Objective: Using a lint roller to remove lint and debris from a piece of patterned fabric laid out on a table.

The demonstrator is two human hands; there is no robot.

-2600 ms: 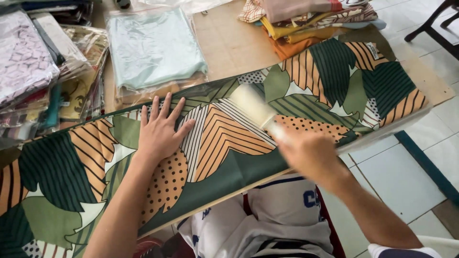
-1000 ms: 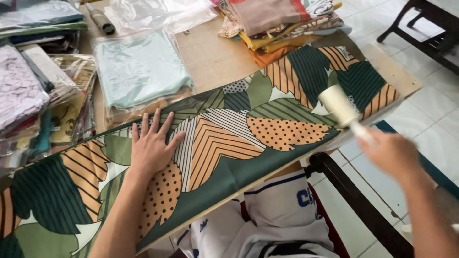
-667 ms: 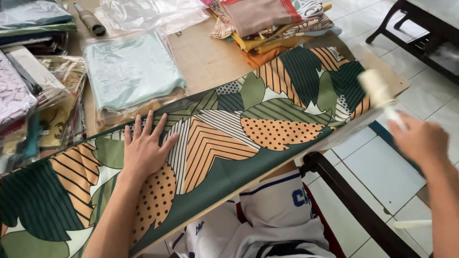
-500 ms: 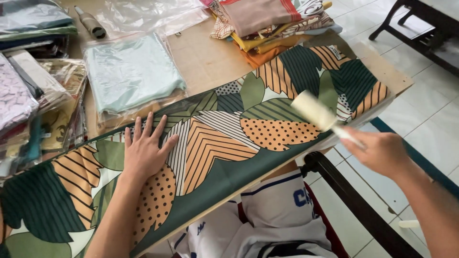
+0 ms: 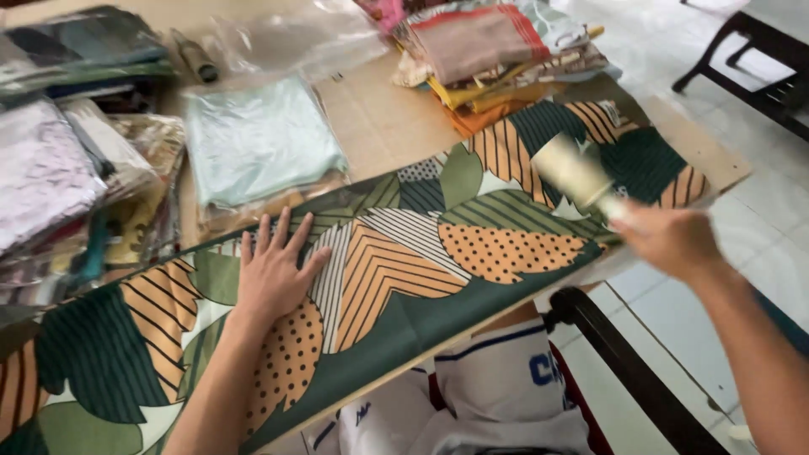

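A long folded cloth (image 5: 396, 270) printed with green, orange and cream leaf shapes lies across the front of a wooden table (image 5: 379, 118). My left hand (image 5: 274, 270) lies flat on it with the fingers spread, pressing the cloth down. My right hand (image 5: 670, 240) grips the handle of a cream lint roller (image 5: 577, 173), whose roll rests on the right part of the cloth, over the green and striped patches.
Bagged folded fabrics (image 5: 257, 139) lie behind the cloth, with more packets stacked at the left (image 5: 50, 168). A pile of folded scarves (image 5: 497, 50) sits at the back right. A dark roll (image 5: 195, 57) lies at the back. A dark chair arm (image 5: 628, 371) and tiled floor are at the right.
My right hand has swept the lint roller along the cloth towards its right end, off the edge, then back onto the right part. My left hand has stayed flat on the cloth.
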